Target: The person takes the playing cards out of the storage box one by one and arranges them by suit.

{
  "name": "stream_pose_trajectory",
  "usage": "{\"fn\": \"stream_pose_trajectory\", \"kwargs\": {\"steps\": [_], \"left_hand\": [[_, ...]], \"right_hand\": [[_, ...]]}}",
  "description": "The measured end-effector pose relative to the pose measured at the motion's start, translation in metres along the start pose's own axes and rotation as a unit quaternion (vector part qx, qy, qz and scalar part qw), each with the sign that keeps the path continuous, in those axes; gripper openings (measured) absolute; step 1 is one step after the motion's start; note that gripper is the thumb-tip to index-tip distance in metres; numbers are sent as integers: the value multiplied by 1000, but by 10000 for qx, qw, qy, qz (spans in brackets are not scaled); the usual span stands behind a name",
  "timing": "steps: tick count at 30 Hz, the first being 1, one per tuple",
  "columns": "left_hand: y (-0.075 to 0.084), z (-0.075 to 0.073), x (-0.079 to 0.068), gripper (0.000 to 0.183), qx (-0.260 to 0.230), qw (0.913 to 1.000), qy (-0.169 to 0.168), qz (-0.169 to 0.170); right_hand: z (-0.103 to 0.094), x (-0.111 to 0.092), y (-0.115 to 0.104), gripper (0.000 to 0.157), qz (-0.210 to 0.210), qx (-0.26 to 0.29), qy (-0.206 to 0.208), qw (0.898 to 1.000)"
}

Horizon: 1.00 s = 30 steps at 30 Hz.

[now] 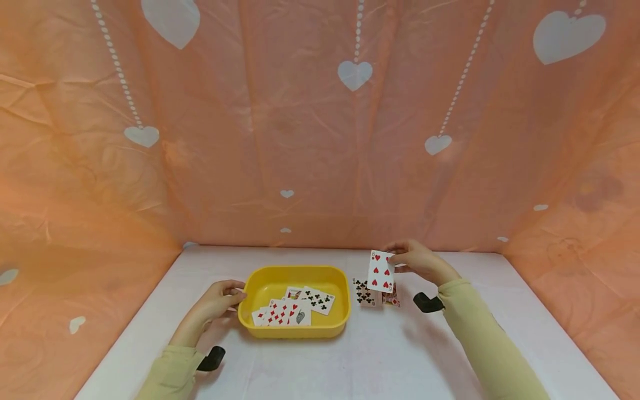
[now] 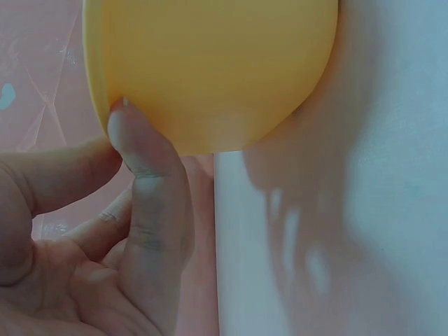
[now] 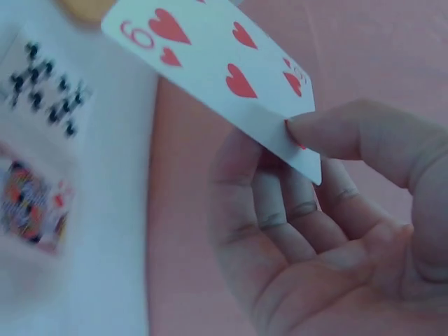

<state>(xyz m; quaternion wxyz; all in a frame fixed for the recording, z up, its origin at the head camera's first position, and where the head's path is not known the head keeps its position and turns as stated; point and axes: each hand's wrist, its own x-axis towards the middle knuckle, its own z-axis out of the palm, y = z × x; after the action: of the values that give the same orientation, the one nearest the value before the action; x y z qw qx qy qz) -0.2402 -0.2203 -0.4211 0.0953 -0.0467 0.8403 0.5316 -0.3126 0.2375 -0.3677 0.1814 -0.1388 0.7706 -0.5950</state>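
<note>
My right hand (image 1: 417, 260) pinches a six of hearts (image 1: 381, 271) between thumb and fingers, raised over the table to the right of the tub. In the right wrist view the thumb lies on the printed face of the six of hearts (image 3: 231, 70). Below it on the table are a club card (image 1: 365, 293) and a face card with red diamonds (image 1: 391, 295), partly covered in the head view. My left hand (image 1: 217, 303) grips the left rim of a yellow plastic tub (image 1: 295, 332), thumb on the outside wall. Several face-up playing cards (image 1: 285, 312) lie overlapping inside the tub.
A white tabletop (image 1: 310, 366) stretches under everything. An orange cloth (image 1: 310, 139) with white hearts hangs behind and at both sides. Black wrist-worn pieces (image 1: 212, 359) show at each sleeve.
</note>
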Motion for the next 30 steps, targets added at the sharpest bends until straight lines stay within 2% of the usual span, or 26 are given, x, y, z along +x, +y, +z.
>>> {"fn": "stream_pose_trajectory", "kwargs": {"steps": [15, 19, 23, 26, 30], "left_hand": [[-3, 0, 1, 37, -87, 10000, -20, 43], [-3, 1, 0, 35, -125, 9999, -16, 78], [-3, 2, 0, 33, -164, 9998, -3, 117], [-2, 1, 0, 33, -132, 9999, -3, 99], [-1, 1, -1, 36, -60, 10000, -4, 46]], "right_hand": [[-53, -21, 75, 38, 622, 268, 365, 9970], [-61, -25, 91, 34, 798, 561, 382, 9945], [-62, -27, 98, 29, 1055, 731, 586, 9900], [-60, -28, 98, 29, 1214, 642, 812, 9872], [-57, -29, 97, 33, 1288, 653, 1022, 9842]]}}
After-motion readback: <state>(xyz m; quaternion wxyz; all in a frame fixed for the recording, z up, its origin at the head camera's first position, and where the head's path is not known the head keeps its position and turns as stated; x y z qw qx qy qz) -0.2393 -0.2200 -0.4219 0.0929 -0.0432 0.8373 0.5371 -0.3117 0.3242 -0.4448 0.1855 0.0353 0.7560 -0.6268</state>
